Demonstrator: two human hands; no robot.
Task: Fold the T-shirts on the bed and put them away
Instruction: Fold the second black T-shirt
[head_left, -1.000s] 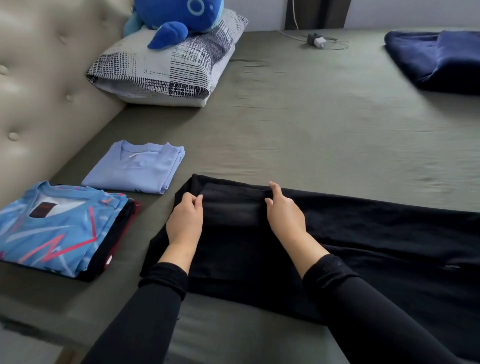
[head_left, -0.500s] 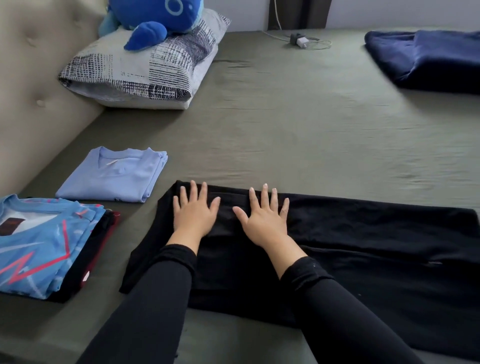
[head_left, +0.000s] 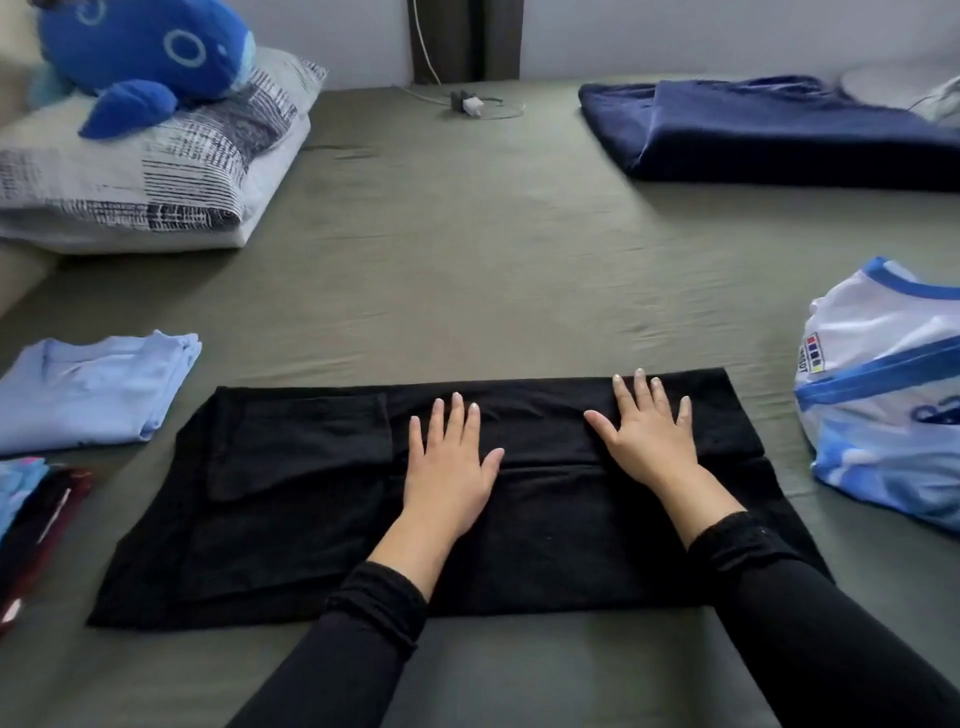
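The black T-shirt (head_left: 291, 493) is pressed flat beneath the left hand (head_left: 448, 467) and right hand (head_left: 649, 436). Fingers are spread straight, nothing grasped. Its soft matte cloth is folded into a rectangle.

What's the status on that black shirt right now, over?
Left hand and right hand flat, open, pressing black T-shirt. Shirt partly folded on bed. Nothing in the way.

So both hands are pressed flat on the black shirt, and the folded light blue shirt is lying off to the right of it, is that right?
Not quite. Both the left hand and right hand do lie flat on the black shirt, but the folded light blue shirt lies to its left, not its right. The head view shows this.
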